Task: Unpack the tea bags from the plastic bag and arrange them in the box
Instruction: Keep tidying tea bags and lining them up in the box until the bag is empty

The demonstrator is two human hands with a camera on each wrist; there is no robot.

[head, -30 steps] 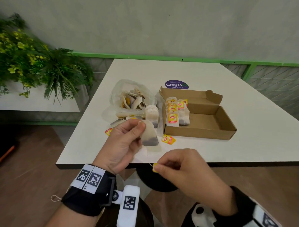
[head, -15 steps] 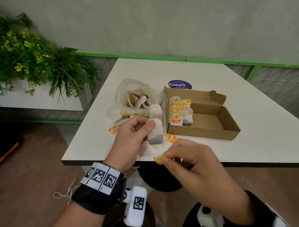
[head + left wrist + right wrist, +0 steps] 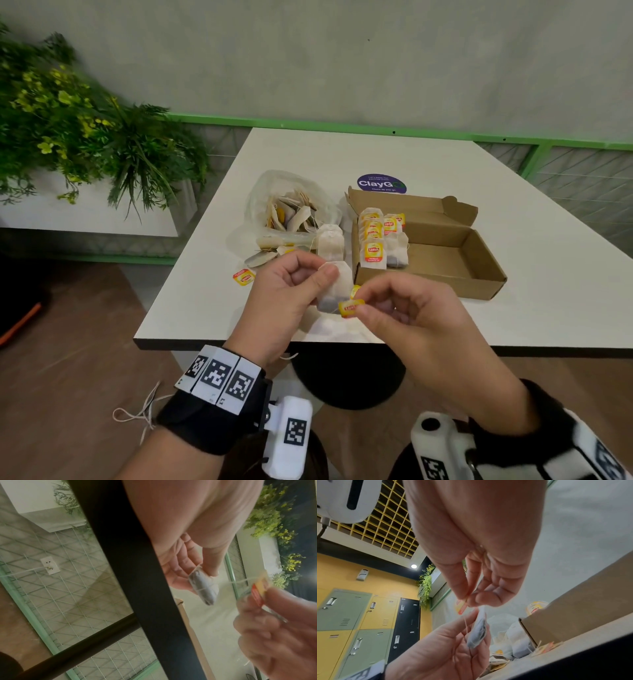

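Tea bag [image 3: 337, 286] hangs upright, pinched at its top in my left hand [image 3: 286, 298]; my right hand [image 3: 404, 308] pinches its yellow tag [image 3: 351, 306] just right. Cardboard box [image 3: 479, 277] lies far-right, nearer my right hand.

Matt brown cardboard box [image 3: 445, 236] — clear crinkled plastic bag [image 3: 270, 192] — smooth white table [image 3: 513, 240]

Plastic bag [image 3: 291, 205] lies left of box [image 3: 445, 267] on table [image 3: 513, 240].
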